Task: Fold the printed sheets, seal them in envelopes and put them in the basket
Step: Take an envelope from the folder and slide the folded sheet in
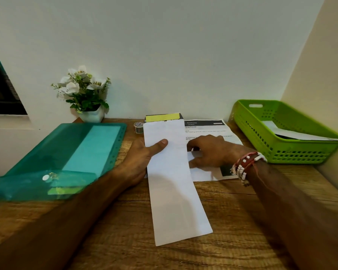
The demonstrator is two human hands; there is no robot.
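The left hand (142, 158) pinches the light, limp envelope (174, 182) by one long edge, probably a sound hold. The right hand (211, 151) lies on the thin printed sheet (205, 126); whether it grips, I cannot tell.

Two hands (139, 162) (209, 151); one basket (293, 152); perhaps two envelopes (174, 182) (293, 134); one sheet (205, 128).

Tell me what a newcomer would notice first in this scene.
The long white envelope at centre, gripped by the left hand, draws the eye first. Beside it the right hand rests on a printed sheet. The bright green basket at the right and the teal folder on the left stand out next.
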